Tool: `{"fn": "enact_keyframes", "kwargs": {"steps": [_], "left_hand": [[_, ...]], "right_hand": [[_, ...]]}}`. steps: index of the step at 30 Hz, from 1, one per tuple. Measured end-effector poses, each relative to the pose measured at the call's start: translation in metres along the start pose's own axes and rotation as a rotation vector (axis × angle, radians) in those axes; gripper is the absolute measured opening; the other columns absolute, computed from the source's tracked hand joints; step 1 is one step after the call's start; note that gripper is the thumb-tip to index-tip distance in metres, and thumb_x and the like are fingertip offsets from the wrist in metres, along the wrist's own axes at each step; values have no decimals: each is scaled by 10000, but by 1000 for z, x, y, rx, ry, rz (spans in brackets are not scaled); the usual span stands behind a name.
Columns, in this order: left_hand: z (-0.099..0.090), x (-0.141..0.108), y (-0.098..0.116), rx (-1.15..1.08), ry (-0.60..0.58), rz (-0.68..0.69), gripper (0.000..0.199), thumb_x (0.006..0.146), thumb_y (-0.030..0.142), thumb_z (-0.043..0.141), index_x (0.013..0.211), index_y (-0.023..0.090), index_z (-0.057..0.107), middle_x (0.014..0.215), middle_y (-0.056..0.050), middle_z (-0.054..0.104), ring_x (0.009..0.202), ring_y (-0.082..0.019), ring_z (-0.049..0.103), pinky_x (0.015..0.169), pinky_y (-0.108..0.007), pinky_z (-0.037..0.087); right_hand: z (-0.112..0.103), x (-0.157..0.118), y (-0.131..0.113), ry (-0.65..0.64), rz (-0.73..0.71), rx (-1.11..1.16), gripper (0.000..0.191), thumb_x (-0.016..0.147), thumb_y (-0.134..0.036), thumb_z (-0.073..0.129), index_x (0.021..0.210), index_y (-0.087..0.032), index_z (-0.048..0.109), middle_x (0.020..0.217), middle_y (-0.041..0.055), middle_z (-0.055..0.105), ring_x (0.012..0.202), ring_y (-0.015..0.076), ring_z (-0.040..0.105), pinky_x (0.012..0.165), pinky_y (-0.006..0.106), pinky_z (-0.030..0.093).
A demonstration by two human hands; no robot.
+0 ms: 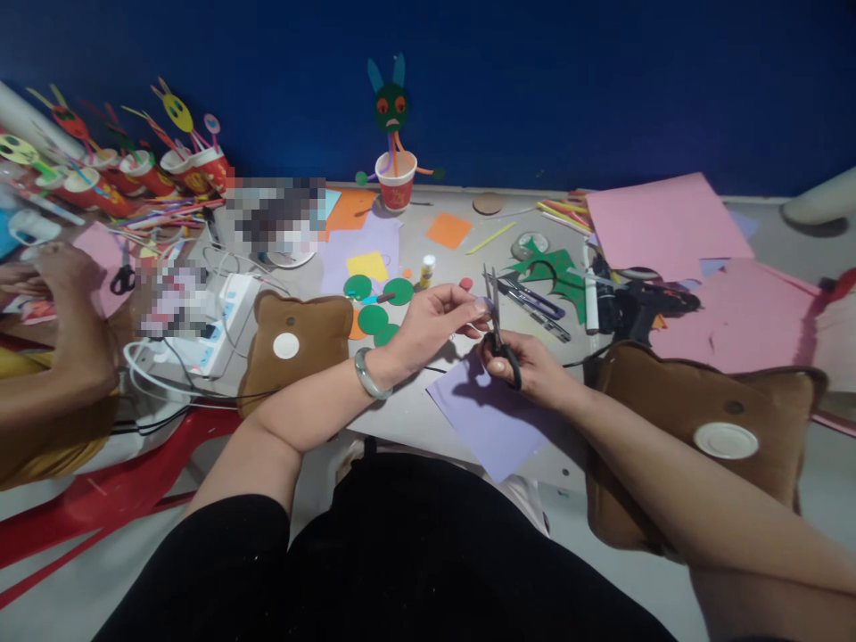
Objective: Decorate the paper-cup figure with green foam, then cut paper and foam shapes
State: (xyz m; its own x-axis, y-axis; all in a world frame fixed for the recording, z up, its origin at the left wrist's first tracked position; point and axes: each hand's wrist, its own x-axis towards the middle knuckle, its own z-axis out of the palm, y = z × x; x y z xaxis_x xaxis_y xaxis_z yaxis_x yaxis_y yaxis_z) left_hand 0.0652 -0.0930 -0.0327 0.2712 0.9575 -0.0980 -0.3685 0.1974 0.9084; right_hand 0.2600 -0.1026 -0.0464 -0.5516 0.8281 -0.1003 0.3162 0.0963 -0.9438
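My left hand [441,325] pinches a small purple paper piece [484,306] between thumb and finger, above the table. Black-handled scissors [512,361] are in my right hand [531,367], fingers wrapped round the handles. Their blades point up, slightly parted, right beside the small piece. Below my right hand lies a purple sheet [491,428] at the table's front edge. Green paper circles [373,319] lie left of my left hand, and a glue stick [426,270] stands just behind it. A red round piece [466,283] shows behind my fingers.
Brown cushions [300,334] lie on both sides. Farther right are a cutter [535,299], green scraps [562,272], a black glue gun [652,308] and pink sheets [669,218]. A cup with a paper figure [397,187] stands behind. On the left are a power strip [231,325] and another person's arm [73,339].
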Motion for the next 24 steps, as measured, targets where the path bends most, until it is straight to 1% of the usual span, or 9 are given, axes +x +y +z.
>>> {"fn": "enact_keyframes", "kwargs": {"steps": [4,11,24], "left_hand": [[0,0,1,29,-1,7,431,759,495,895,806,156,633,764,-8,709,740,-118,705,699,-270,586],[2,-1,4,22,14,26,514,679,573,926,786,155,647,745,-1,713,701,-98,692,670,-244,582],[0,-2,7,75,3,51,479,715,561,905,774,171,634,742,-1,704,714,-109,696,677,-263,596]], "right_hand": [[-1,0,-2,-8,16,15,756,693,-965,636,679,-216,529,599,18,559,581,159,457,587,331,374],[-2,0,-4,-14,18,27,742,688,-943,669,668,-214,532,581,14,545,566,153,449,574,318,352],[-4,-1,-6,-32,36,30,701,704,-895,706,664,-218,526,577,20,568,562,159,473,566,317,368]]}}
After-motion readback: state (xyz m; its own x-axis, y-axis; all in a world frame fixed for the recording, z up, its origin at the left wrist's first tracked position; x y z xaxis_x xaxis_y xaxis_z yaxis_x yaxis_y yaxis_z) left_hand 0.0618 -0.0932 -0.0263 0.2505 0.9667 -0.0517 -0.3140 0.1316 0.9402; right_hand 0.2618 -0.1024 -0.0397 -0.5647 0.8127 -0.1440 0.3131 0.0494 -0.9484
